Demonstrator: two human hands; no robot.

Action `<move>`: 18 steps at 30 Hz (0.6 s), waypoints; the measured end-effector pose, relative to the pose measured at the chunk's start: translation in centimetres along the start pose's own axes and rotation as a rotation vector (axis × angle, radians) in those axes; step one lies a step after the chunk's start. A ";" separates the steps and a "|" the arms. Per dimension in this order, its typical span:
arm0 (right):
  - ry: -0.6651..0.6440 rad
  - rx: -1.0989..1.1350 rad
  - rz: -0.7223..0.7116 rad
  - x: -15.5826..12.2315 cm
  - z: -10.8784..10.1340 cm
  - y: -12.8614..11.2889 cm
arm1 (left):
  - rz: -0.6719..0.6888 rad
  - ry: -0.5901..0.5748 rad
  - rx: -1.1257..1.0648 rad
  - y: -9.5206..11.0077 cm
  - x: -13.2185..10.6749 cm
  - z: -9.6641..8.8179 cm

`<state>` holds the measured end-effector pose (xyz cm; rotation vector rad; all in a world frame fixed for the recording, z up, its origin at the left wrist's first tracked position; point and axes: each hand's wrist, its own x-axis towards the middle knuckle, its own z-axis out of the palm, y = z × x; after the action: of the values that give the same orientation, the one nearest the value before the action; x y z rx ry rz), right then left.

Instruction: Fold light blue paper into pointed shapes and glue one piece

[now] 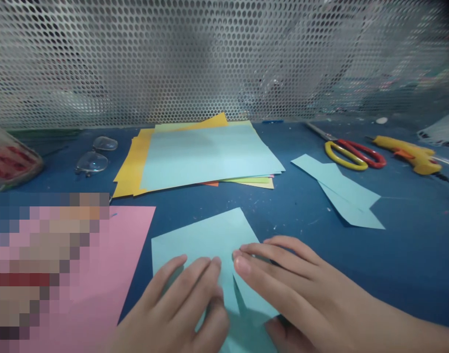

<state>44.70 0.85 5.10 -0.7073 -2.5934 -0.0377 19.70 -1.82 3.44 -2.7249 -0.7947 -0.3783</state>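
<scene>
A light blue sheet of paper (210,235) lies in front of me, with a flap folded over on its right part and a dark shadow under the flap's edge. Fingers apart and bent, my left hand (180,299) rests on the sheet's near left part. My right hand (294,274) has its fingertips on top of the flap. Its thumb is partly hidden at the sheet's lower right edge, so the paper sits between thumb and fingers. Both hands' fingertips are close together near the middle of the sheet.
Behind is a stack of coloured paper (210,157). Light blue cut strips (342,191), scissors (353,152) and a yellow glue gun (411,152) lie right. Pink paper (129,245), partly pixelated, and glasses (94,159) lie left. A perforated metal panel (210,59) borders the blue table's back.
</scene>
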 end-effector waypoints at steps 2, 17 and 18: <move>0.014 0.010 0.010 0.0 0.0 0.1 | -0.050 0.028 -0.030 0.3 0.2 0.3; -0.071 -0.128 -0.046 -0.2 -0.5 -0.3 | -0.084 -0.027 -0.110 -0.1 0.8 0.1; -0.076 -0.125 -0.034 -0.2 -0.5 -0.4 | -0.097 -0.009 -0.105 0.0 0.7 0.0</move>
<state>44.86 0.36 5.49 -0.7217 -2.6942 -0.1884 20.27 -1.45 3.67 -2.7933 -0.9372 -0.4398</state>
